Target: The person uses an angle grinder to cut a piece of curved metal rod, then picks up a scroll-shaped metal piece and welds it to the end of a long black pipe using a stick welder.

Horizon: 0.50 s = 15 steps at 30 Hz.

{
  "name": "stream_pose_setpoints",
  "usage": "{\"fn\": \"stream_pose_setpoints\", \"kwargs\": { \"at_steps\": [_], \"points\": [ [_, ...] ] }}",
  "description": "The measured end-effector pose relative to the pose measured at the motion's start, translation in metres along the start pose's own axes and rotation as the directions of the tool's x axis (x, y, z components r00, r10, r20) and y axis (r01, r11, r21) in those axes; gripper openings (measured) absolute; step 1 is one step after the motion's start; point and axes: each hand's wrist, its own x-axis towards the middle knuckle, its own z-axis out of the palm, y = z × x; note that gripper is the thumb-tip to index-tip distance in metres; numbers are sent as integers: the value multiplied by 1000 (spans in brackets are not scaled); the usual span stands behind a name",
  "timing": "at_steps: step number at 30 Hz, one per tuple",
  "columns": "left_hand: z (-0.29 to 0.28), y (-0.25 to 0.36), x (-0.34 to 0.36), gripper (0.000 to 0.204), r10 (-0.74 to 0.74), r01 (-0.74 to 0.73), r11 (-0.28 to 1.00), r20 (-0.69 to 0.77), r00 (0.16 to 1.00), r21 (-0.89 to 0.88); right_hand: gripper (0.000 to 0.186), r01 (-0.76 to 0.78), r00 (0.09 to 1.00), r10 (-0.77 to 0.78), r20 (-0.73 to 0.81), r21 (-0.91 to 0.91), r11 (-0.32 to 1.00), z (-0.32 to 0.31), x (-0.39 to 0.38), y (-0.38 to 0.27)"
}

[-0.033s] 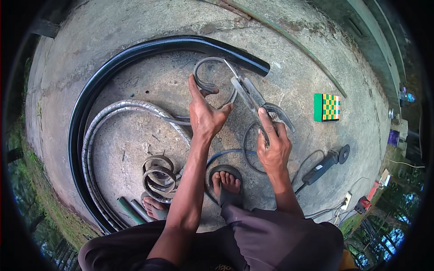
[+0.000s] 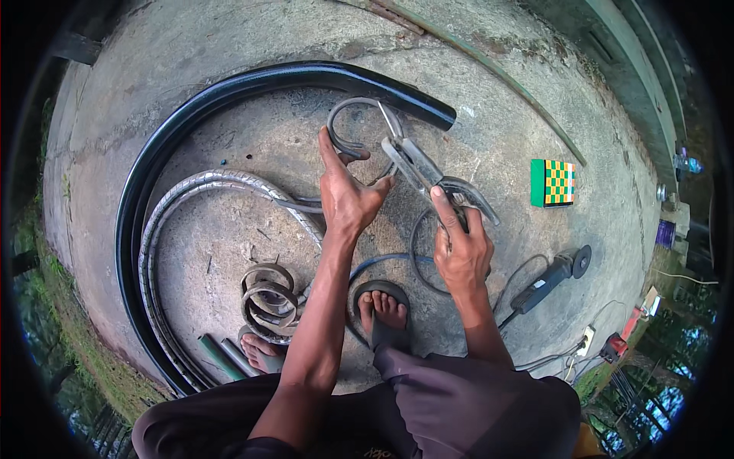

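Note:
My left hand (image 2: 348,187) reaches out in front of me with its fingers closed on a curled grey metal strip (image 2: 334,115), which bends in an open loop above my fingertips. My right hand (image 2: 465,249) grips a grey plier-like clamp (image 2: 415,164), its index finger stretched along the handle. The clamp's jaws point up and left, beside the strip. A pale, thin piece (image 2: 388,116) stands out at the jaw end; whether it is gripped there I cannot tell. A curved lever sticks out to the right of the clamp.
A thick black pipe (image 2: 222,92) curves around the left and far side. Inside it lies a grey banded hose (image 2: 183,186). Several metal rings (image 2: 267,302) rest near my left foot. An angle grinder (image 2: 543,284) and a green checkered box (image 2: 553,183) are at right, with cables around.
The clamp's two arms have come together and its head has shifted slightly left. My right hand's fingers have drawn closer around the handle. My left hand and the strip stay in place.

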Motion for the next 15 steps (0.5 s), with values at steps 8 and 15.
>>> {"fn": "stream_pose_setpoints", "kwargs": {
  "at_steps": [8, 15],
  "points": [
    [-1, 4, -1, 126, 27, -28, 999, 27, 999, 26, 73, 109, 989, -111, -95, -23, 994, 5, -5, 11],
    [2, 1, 2, 127, 31, -32, 997, 10, 999, 73, 73, 188, 976, -196, -96, -82, 979, 9, 6, 11]
  ]
}}
